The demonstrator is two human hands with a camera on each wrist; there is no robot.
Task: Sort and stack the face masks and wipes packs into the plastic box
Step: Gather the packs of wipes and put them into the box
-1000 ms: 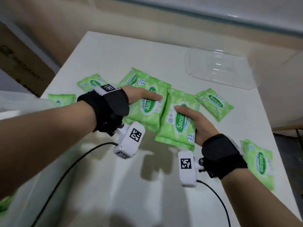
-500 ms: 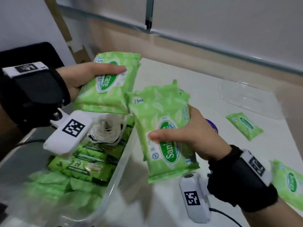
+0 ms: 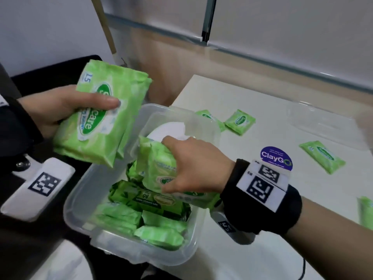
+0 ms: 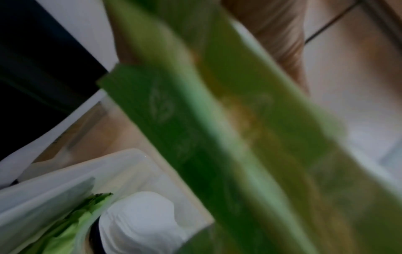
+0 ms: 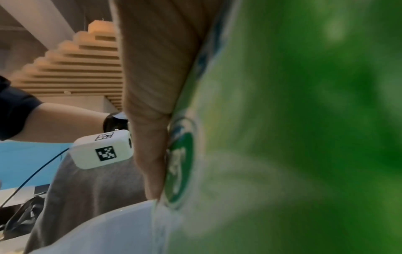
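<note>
Three loose packs (image 3: 321,156) on the table (image 3: 262,249) show only overhead.

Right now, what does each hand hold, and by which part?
Left hand grips a wipes pack across its middle. Right hand grips another wipes pack from above, over the plastic box.

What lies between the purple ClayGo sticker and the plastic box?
In the head view, the right hand and its black wrist strap lie between the ClayGo sticker and plastic box.

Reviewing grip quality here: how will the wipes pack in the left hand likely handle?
The wipes pack looks soft: it bows over the left hand, so probably floppy. Its glossy film may be slippery. Flat shape, unlikely to roll.
</note>
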